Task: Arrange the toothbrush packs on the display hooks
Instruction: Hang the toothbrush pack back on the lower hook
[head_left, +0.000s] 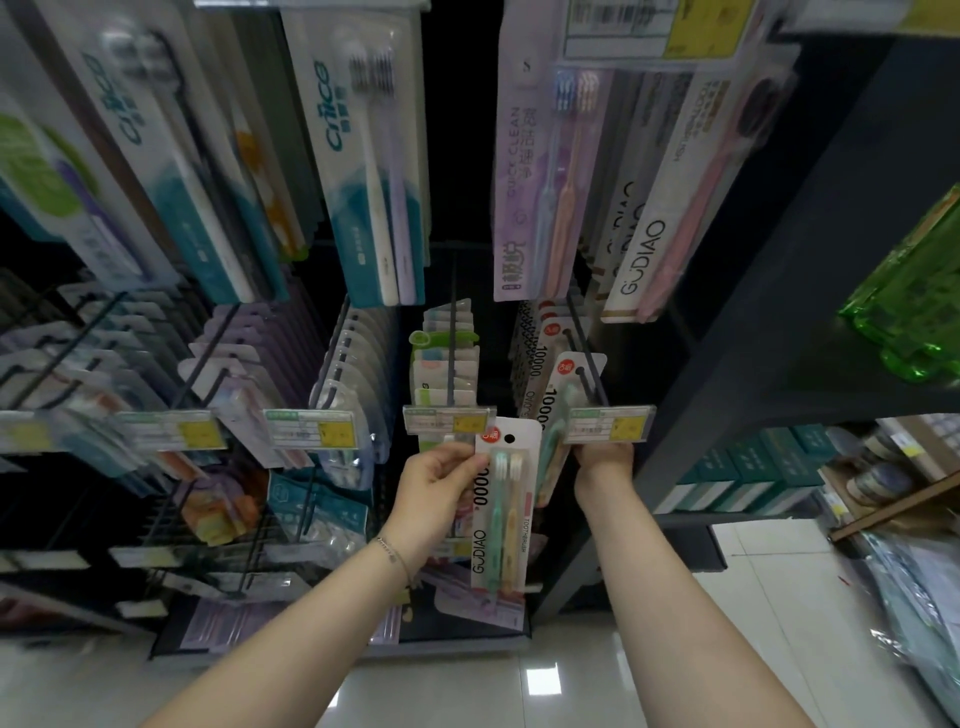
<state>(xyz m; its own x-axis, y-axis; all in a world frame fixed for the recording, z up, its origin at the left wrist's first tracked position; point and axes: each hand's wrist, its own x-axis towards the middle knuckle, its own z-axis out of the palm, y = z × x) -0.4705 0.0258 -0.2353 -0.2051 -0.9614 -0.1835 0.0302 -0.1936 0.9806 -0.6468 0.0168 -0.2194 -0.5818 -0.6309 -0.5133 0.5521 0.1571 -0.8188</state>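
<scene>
The left hand (436, 491) pinches a Gudiao toothbrush pack (501, 519) by its left edge, thumb on the front and fingers curled behind. The pack hangs upright, with its long axis running up and down and its punched hang hole (509, 438) at the top, just above the fingertips.

The hook (595, 376) it most likely belongs on lies up and to the right of that hand, directly above the right hand (605, 460). It is a thin dark wire pointing out toward the person and ending in a clear price label holder (608, 423). The right hand is the nearer one, raised just under that holder. Its fingers are hidden behind the holder, so I cannot tell whether they grip anything.

A matching pack (563, 374) already sits near the hook's tip. My guess is that the held pack must travel right and upward, so that its hole meets the wire end-on.

The pack is a flat, glossy white card with rounded top corners. A clear, stiff blister covers a mint brush and a cream brush lying side by side.
</scene>
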